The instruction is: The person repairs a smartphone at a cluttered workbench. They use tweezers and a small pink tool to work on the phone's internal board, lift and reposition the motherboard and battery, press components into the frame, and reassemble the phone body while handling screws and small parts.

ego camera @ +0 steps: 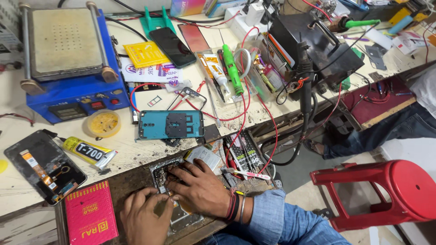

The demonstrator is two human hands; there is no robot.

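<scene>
Opened phone [175, 199]: flat at the counter [136, 149] front edge, circuit side up, under both hands. Right hand [200, 188]: fingers curled, fingertips pressing its upper part; whether anything is pinched cannot be told. Left hand [145, 218]: resting on its lower left, grip loose, holding nothing visible. Teal phone frame [170, 124] just behind. Glue tube [88, 152] to the left. Pink packet [91, 215] beside the left hand.

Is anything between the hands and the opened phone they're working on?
Nothing visible. The right hand rests directly on the opened phone, fingers on its upper end, and the left hand lies on its lower part. The nearest thing, the grey battery, sits just above, beside the phone.
</scene>
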